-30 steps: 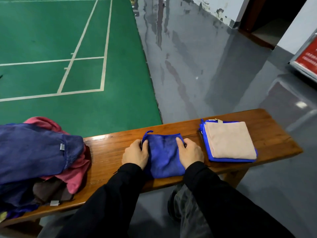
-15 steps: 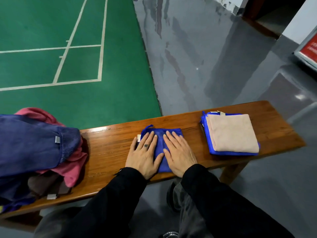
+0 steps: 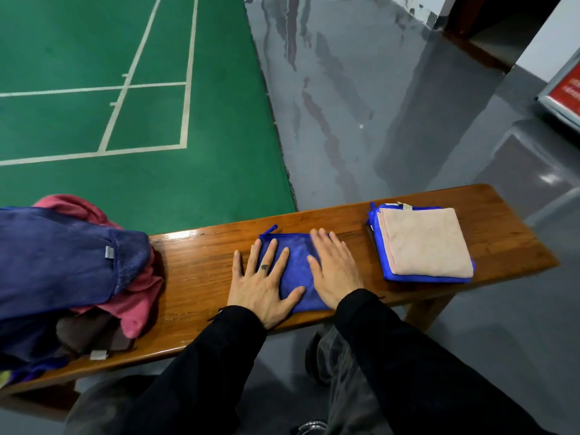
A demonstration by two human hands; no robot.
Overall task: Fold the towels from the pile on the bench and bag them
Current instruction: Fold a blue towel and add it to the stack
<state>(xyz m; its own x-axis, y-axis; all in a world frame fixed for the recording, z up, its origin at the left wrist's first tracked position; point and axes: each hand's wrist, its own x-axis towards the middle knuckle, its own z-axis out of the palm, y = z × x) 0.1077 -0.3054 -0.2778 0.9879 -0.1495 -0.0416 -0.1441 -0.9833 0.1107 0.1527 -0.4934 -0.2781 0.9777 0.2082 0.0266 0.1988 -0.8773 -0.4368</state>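
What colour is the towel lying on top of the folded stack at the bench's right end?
Beige top towel, seen in the head view.

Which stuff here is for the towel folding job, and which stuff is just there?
For the job:
- blue towel, pressed flat by the left hand and right hand
- folded stack, beige towel on top
- unfolded pile
- bench they lie on

Just there:
- green court
- grey floor
- red sign

No bag is in view.

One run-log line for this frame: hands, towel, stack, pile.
left hand: flat on blue towel | right hand: flat on it | folded stack: right end of bench | unfolded pile: left end
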